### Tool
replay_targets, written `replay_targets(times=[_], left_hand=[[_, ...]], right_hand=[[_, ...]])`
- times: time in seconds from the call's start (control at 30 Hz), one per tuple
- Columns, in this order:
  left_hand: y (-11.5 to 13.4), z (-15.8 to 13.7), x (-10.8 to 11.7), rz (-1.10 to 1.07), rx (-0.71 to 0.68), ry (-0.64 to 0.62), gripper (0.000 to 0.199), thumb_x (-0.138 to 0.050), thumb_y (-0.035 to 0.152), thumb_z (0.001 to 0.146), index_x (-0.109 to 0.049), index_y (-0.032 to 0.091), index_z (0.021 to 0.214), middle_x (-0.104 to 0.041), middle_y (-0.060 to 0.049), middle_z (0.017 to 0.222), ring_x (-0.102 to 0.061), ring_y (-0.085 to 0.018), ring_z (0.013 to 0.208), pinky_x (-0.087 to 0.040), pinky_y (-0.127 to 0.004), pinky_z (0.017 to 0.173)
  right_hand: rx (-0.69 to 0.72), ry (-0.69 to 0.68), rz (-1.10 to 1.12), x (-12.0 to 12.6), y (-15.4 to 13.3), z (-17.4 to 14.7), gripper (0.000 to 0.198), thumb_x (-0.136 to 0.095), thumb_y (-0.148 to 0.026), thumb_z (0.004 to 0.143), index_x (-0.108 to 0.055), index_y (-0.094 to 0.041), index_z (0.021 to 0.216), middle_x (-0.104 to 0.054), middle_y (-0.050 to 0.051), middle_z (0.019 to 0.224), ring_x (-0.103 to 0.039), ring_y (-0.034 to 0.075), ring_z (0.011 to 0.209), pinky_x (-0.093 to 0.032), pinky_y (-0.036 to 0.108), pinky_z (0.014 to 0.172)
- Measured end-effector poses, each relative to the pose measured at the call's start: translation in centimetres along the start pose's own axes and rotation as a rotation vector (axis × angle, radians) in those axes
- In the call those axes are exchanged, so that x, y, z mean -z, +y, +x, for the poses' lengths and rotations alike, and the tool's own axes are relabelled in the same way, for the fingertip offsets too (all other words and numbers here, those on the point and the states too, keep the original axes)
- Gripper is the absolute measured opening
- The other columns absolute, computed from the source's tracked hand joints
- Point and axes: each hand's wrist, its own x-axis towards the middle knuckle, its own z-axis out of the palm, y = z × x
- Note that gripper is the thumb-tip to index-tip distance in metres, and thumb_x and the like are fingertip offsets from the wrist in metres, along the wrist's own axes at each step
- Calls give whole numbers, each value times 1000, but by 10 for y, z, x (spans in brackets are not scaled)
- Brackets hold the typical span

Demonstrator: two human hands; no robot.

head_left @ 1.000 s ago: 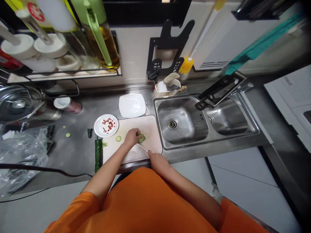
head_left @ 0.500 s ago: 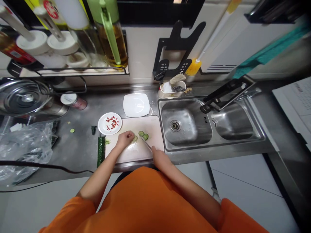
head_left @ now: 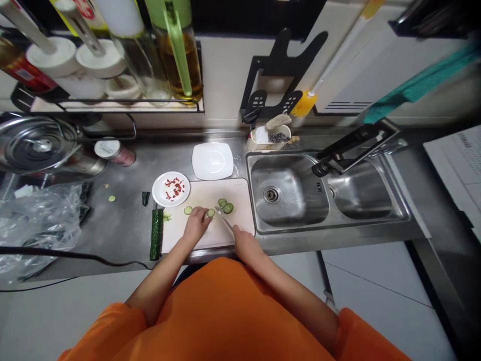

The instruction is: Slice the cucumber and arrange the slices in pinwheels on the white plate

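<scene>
My right hand (head_left: 248, 244) is closed around the handle of a knife (head_left: 224, 219), whose blade points up and left over the white cutting board (head_left: 240, 193). My left hand (head_left: 196, 225) is low on the board with its fingers drawn together at a pale cucumber slice (head_left: 211, 213). Just past the knife tip, several overlapping green-rimmed slices (head_left: 227, 207) lie on the board. Another single slice (head_left: 188, 210) rests left of my left fingers. A length of dark green cucumber (head_left: 156, 234) lies along the board's left edge.
A round white plate with red chopped bits (head_left: 160, 193) overlaps the board's upper left corner. Behind the board is a square white plate (head_left: 212, 160). A double steel sink (head_left: 289, 200) adjoins on the right. Plastic bags (head_left: 48, 225) and a black cable (head_left: 93, 257) lie left.
My left hand has shifted slightly down, its fingers now by the pale slice. A single slice shows left of that hand. The view has moved a little; the knife stays in my right hand.
</scene>
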Motion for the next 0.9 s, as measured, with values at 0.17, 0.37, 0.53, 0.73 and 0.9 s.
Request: replay_targets(times=[0.17,0.37,0.53,0.73,0.9], left_hand=[[-2,-2,-6,5,-18,49,22,-58,26,81,-63,19,101,-60,-8,97,-58,-20,90,-48,-32,85],[-4,-2,-8,4,-21,61,23,-57,25,82,-63,18,103,-60,-8,97,-58,-19,91,-48,-32,86],[-3,-1,-7,10,-21,56,22,-58,24,81,-64,19,102,-60,-8,96,-58,-19,90,-48,-31,85],[-4,0,-7,12,-15,61,21,-58,25,81,-65,19,100,-61,-7,95,-58,-19,88,-49,-30,83],[-4,-1,-8,-12,-16,69,20,-58,24,81,-65,20,100,-61,-7,95,-58,-18,86,-49,-30,82]], right_hand=[[31,-22,-24,2,-10,-3,38,-32,-3,85,-41,-16,119,-64,14,98,-62,24,96,-44,30,75],[40,-19,-44,2,-17,-4,36,-30,-4,86,-42,-15,118,-65,13,94,-63,24,94,-44,30,73],[43,-9,-32,1,-20,-3,38,-28,-3,86,-41,-14,119,-65,15,95,-62,25,95,-44,32,73],[15,-46,-29,3,-21,-3,38,-31,-3,85,-41,-15,119,-65,14,97,-62,24,97,-43,29,74],[12,-52,-14,4,-23,-2,37,-31,-3,85,-41,-14,119,-65,15,97,-62,25,97,-44,31,75]])
